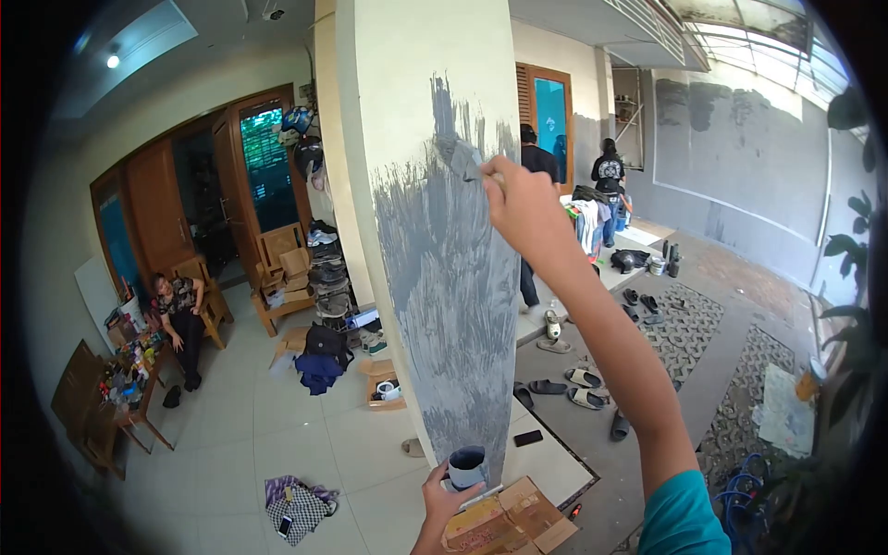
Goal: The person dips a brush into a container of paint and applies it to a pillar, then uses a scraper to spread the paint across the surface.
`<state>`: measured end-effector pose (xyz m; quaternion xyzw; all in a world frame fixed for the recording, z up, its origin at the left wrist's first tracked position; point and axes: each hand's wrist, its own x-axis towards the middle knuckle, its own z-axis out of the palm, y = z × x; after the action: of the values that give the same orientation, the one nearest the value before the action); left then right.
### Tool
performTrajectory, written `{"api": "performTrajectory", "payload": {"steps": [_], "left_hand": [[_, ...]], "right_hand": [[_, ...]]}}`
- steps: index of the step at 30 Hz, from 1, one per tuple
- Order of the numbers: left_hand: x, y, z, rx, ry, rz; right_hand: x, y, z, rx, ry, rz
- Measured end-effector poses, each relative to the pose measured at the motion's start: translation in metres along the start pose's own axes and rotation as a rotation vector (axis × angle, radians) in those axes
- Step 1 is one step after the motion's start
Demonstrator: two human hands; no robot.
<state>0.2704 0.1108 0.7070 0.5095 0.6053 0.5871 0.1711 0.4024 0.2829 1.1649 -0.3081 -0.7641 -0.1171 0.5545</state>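
My right hand point(518, 199) is raised in front of a cream pillar point(435, 46), its fingers closed round the handle of a paintbrush point(461, 159). The bristles are smeared with grey and touch the pillar near the ragged top of a streaky grey paint patch point(449, 277). Down at the pillar's foot, my left hand point(442, 495) grips a paint cup point(468, 465) with dark grey paint inside. Below the cup lies a flattened cardboard box point(509, 523).
A phone point(528, 438) lies on the ledge right of the pillar. Several sandals point(585, 388) are scattered on the paving. One person point(181, 314) sits at left; two others stand behind the pillar at right. A checkered cloth point(301, 511) lies on the tiles.
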Motion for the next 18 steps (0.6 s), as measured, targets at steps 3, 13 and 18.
{"api": "performTrajectory", "payload": {"steps": [3, 13, 18], "left_hand": [[-0.005, -0.011, -0.001, -0.004, -0.022, -0.006], [-0.015, -0.022, -0.016, -0.066, -0.019, -0.065], [-0.018, -0.023, -0.017, -0.042, -0.03, -0.091]], "right_hand": [[0.023, -0.008, -0.017, 0.034, 0.074, 0.023], [0.03, 0.002, 0.041, 0.086, 0.192, -0.072], [-0.038, 0.011, 0.037, 0.163, -0.018, 0.111]]}}
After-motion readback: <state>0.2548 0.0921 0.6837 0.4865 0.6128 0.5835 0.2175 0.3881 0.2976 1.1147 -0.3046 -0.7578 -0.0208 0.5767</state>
